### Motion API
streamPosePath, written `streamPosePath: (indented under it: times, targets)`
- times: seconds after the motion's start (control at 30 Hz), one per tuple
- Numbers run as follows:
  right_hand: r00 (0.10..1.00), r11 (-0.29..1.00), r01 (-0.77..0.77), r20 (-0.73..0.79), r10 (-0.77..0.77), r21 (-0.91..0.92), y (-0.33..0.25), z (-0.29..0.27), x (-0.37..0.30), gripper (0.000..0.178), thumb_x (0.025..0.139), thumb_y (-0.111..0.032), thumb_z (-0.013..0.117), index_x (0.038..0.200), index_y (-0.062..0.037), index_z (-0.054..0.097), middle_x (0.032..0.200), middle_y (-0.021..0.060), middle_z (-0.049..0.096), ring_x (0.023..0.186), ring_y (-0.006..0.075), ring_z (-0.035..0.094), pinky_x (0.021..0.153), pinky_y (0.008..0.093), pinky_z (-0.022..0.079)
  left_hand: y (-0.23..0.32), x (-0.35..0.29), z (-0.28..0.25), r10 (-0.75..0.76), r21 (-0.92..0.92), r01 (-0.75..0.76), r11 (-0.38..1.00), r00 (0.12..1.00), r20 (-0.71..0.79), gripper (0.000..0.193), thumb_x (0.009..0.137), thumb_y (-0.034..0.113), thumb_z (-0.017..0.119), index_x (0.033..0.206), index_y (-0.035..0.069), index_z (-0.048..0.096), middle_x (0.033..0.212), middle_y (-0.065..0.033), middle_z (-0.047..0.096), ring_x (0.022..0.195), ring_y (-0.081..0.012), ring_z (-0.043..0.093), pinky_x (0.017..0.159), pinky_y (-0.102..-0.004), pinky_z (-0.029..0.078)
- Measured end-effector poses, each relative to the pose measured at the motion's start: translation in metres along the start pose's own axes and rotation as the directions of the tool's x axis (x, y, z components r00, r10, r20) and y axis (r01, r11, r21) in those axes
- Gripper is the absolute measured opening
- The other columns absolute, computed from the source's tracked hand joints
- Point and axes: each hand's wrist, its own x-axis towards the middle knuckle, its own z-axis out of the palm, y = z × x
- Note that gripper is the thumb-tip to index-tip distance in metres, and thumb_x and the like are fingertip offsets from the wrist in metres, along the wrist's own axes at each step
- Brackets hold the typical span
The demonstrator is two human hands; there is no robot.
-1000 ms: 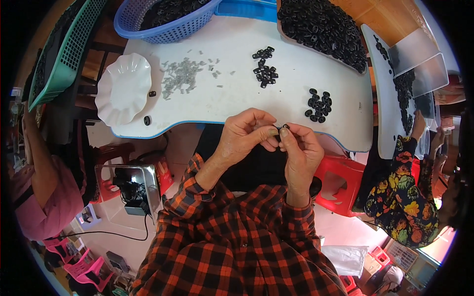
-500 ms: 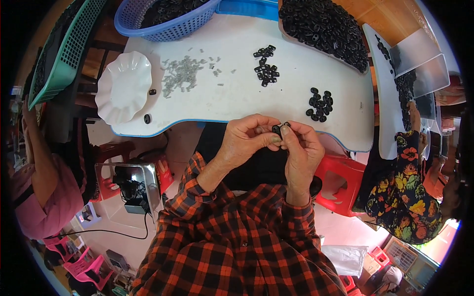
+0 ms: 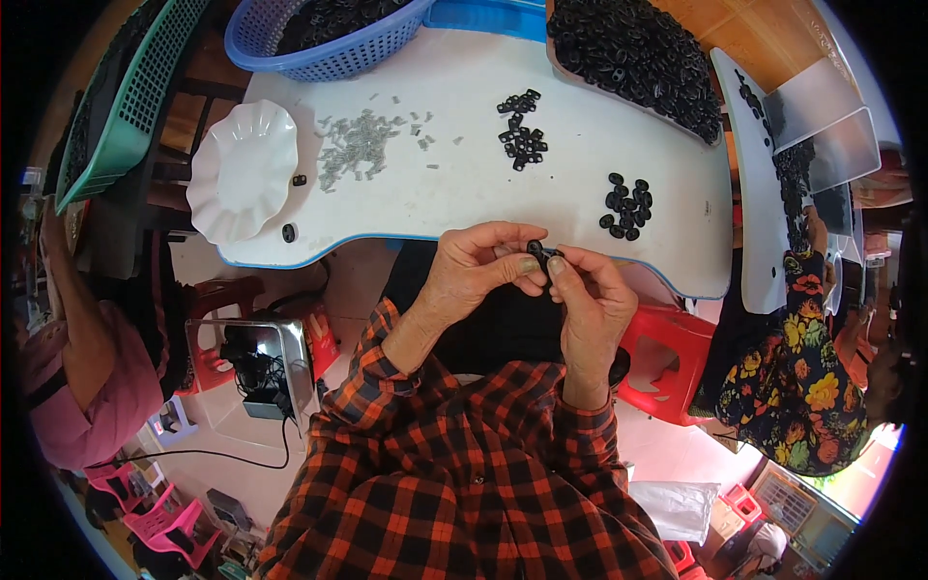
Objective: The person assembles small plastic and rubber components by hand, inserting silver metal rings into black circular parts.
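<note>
My left hand (image 3: 478,266) and my right hand (image 3: 587,290) meet just below the near edge of the white table (image 3: 464,188). Both pinch one small black plastic part (image 3: 537,252) between thumbs and fingertips. Right in front of the hands on the table lies a small cluster of black parts (image 3: 626,206). A second cluster of black parts (image 3: 520,141) lies farther back. A scatter of small grey metal pieces (image 3: 358,145) lies to the left of it. My red and black plaid sleeves fill the lower middle.
A white scalloped plate (image 3: 242,169) sits at the table's left end with loose black parts beside it. A blue basket (image 3: 329,39) and a large heap of black parts (image 3: 638,58) stand at the back. People sit at left and right. A red stool (image 3: 667,362) is under the table.
The hands stay together at the table's edge; the fingers have shifted slightly on the black part, which now shows more clearly between the thumbs.
</note>
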Motion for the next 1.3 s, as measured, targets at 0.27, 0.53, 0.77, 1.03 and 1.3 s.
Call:
streamPosePath:
  times: [0.27,0.53,0.77,1.03,1.3]
  targets:
    - [1.000,0.999,0.027,0.008,-0.027,-0.036,-0.0001,-0.0008,-0.0002,0.013,0.081,0.001,0.066,0.093,0.0003,0.066,0.079,-0.0007,0.063,0.068,0.0027,0.052,0.060,0.0159,0.041,-0.0013,0.0013,-0.0091,-0.012,-0.023,0.014,1.000,0.996,0.085,0.029,0.086,-0.002,0.059,0.114,-0.006,0.057,0.093,-0.0128,0.065,0.080,-0.0178,0.066,0.070,-0.0283,0.059]
    - [0.998,0.994,0.068,0.006,-0.068,-0.082,0.0002,-0.0009,-0.0009,0.013,0.081,0.002,0.066,0.093,0.0000,0.066,0.079,-0.0023,0.062,0.070,0.0023,0.050,0.062,0.0155,0.040,-0.0032,0.0020,-0.0103,-0.014,-0.087,0.023,0.996,0.995,0.102,0.029,0.086,-0.001,0.059,0.115,-0.006,0.056,0.093,-0.0136,0.065,0.081,-0.0188,0.066,0.071,-0.0298,0.059]
    - [0.997,0.995,0.076,0.038,-0.073,-0.071,-0.0031,0.0021,-0.0020,0.013,0.082,0.004,0.064,0.094,0.0008,0.064,0.081,0.0009,0.063,0.071,0.0041,0.055,0.065,0.0171,0.044,0.0008,0.0012,-0.0093,-0.043,-0.087,0.052,0.995,0.994,0.104,0.030,0.086,-0.002,0.058,0.116,-0.006,0.055,0.095,-0.0137,0.064,0.082,-0.0189,0.066,0.072,-0.0295,0.058]
    - [0.993,0.985,0.109,0.058,-0.102,-0.132,-0.0046,0.0016,-0.0008,0.011,0.082,0.004,0.064,0.093,0.0029,0.064,0.082,0.0041,0.064,0.072,0.0074,0.060,0.065,0.0187,0.048,0.0016,0.0007,-0.0066,0.045,0.053,-0.052,0.997,0.991,0.127,0.032,0.085,-0.004,0.059,0.117,-0.005,0.055,0.095,-0.0109,0.064,0.083,-0.0158,0.065,0.075,-0.0263,0.056]
    - [0.998,0.995,0.034,0.056,-0.029,-0.096,-0.0068,0.0015,0.0010,0.011,0.082,0.002,0.064,0.093,0.0021,0.065,0.076,0.0019,0.063,0.067,0.0041,0.054,0.061,0.0171,0.043,0.0062,-0.0016,-0.0050,0.002,0.103,-0.013,0.995,0.994,0.106,0.031,0.086,-0.004,0.059,0.117,-0.005,0.055,0.095,-0.0101,0.063,0.082,-0.0148,0.065,0.071,-0.0264,0.057]
